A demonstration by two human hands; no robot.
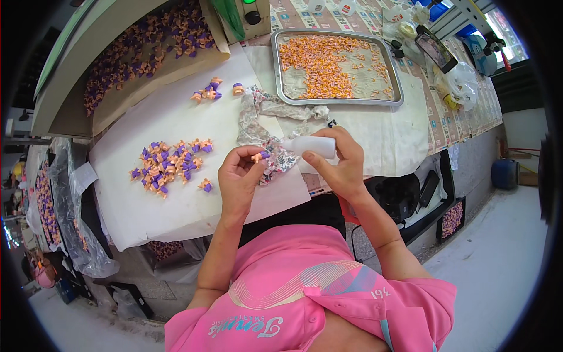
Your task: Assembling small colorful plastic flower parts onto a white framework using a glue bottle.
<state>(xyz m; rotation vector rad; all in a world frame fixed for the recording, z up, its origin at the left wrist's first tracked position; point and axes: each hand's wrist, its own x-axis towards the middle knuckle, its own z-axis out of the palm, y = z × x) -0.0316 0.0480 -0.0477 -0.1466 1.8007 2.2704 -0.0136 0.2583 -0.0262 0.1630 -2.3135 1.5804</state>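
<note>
Between the fingertips of my left hand [238,179] is a small peach-and-purple plastic piece [260,156]. My right hand [344,164] is wrapped around a white squeeze bottle [314,145], tipped on its side with its narrow end toward that piece. Under both hands lies a crumpled patterned cloth [281,158]. Left of my left hand, a loose heap of similar peach-and-purple pieces [167,166] rests on the white paper [117,205], with one single piece [205,185] close by. A smaller cluster [208,91] sits farther back.
A metal tray [400,88] of tiny orange-and-pink parts [322,64] stands at the back. At far left, a curved-sided machine [64,76] holds many more peach-and-purple pieces [152,47]. A phone on a stand [436,48] and clear plastic bags [463,85] are at the back right.
</note>
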